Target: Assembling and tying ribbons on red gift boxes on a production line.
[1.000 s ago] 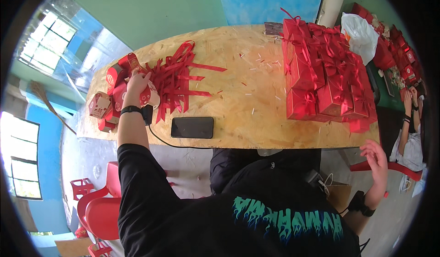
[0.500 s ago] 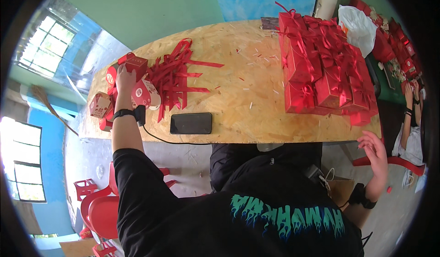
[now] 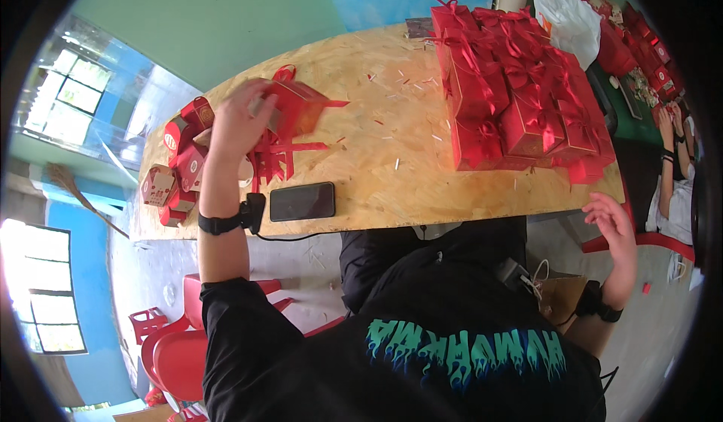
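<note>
A red gift box [image 3: 300, 107], smeared by motion, is in the grip of my left hand [image 3: 242, 117] above the left part of the table. Beneath it lie loose red ribbons [image 3: 290, 149], partly covered by the box and hand. Several red and patterned gift boxes [image 3: 160, 184] cluster at the table's left end, beside my left forearm. My right hand [image 3: 614, 225] hovers off the table's right front edge, empty, its fingers apart and slightly curled. Nearest to it is a big stack of red boxes tied with ribbon bows [image 3: 489, 94].
A black phone [image 3: 303, 201] lies near the front edge of the wooden table [image 3: 376, 188]. Small paper scraps are scattered mid-table. A white plastic bag [image 3: 568, 27] sits behind the stack. At far right, another person's hands [image 3: 666, 121] are by a green table. Red chairs [image 3: 181, 362] stand at lower left.
My left hand has lifted a red box from the left cluster and carried it right, over the ribbons. My right hand stays nearly where it was. The view has shifted slightly.
</note>
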Demonstrator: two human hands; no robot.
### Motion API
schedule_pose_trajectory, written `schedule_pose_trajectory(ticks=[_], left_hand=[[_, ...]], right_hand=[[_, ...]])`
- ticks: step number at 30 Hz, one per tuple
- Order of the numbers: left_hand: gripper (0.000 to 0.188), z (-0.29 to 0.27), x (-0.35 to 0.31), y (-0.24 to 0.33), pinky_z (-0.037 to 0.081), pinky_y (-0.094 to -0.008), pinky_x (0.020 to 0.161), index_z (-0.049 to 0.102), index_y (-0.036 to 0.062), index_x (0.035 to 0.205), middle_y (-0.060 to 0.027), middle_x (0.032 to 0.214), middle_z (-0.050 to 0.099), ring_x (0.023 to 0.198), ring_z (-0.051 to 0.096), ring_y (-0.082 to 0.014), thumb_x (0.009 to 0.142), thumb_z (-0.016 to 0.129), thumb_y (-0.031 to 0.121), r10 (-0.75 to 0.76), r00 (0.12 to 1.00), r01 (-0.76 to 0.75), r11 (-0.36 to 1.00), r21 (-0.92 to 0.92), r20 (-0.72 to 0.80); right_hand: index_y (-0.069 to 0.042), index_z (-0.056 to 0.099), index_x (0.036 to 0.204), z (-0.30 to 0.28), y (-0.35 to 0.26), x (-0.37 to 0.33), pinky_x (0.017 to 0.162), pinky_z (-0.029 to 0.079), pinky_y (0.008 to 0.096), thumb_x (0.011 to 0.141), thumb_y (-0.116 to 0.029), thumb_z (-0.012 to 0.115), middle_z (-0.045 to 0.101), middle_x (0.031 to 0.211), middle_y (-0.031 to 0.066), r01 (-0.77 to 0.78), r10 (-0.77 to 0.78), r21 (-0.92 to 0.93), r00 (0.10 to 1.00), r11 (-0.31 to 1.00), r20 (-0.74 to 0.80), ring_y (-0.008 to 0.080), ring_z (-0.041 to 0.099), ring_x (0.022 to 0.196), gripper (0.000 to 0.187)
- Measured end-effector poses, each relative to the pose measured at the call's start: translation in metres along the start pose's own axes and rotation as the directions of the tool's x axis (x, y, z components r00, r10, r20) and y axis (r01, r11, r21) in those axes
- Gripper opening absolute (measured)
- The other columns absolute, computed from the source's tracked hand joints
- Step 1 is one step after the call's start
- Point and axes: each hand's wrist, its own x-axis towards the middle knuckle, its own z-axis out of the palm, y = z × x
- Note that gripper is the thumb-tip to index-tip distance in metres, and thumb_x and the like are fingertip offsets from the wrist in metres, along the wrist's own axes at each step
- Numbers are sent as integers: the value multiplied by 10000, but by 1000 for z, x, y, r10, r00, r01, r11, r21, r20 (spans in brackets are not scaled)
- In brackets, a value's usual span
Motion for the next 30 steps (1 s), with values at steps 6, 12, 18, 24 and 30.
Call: schedule_pose_trajectory(ticks=[6, 12, 18, 24, 30], left_hand=[[254, 43, 5, 73, 548, -357, 848, 716, -2, 1084, -144, 1064, 733, 955, 705, -278, 926, 718, 197, -86, 920, 147, 980, -133, 382], [264, 90, 8, 107, 545, -340, 848, 704, -15, 1106, -141, 1062, 737, 973, 708, -237, 939, 714, 189, -51, 900, 125, 982, -144, 434], [308, 106, -3, 100, 525, -353, 919, 684, 14, 1190, -138, 1188, 699, 1110, 666, -244, 938, 719, 188, -53, 945, 111, 980, -163, 322], [379, 133, 1, 55, 470, -329, 1005, 595, 54, 1373, -77, 1390, 583, 1237, 570, -211, 1023, 602, 202, -18, 901, 139, 958, -249, 434], [419, 110, 7, 114, 363, -357, 1127, 550, 30, 1421, -95, 1454, 547, 1334, 507, -234, 1066, 516, 250, -220, 891, 285, 952, -113, 397]], right_hand=[[-16, 543, 1383, -34, 68, -37, 894, 467, 299, 1034, -186, 534, 662, 1063, 84, -119, 136, 107, 976, 987, -171, 154, 614, 961, 388], [-56, 602, 1290, -67, 216, -116, 818, 480, 288, 1050, -220, 548, 649, 1012, 36, -161, 419, 514, 796, 843, -437, 137, 613, 932, 296], [-86, 647, 1175, -33, 424, -206, 762, 536, 339, 1008, -223, 571, 678, 951, 38, 268, 640, 878, 604, 397, -475, 189, 635, 832, 229], [-101, 613, 966, 89, 579, -370, 598, 482, 378, 992, -274, 582, 577, 730, 30, 24, 928, 935, 119, 354, -354, 203, 558, 644, 178], [-81, 615, 884, 187, 586, -378, 528, 461, 364, 937, -194, 577, 611, 735, 53, -250, 991, 959, 42, 136, -130, 207, 559, 563, 130]])
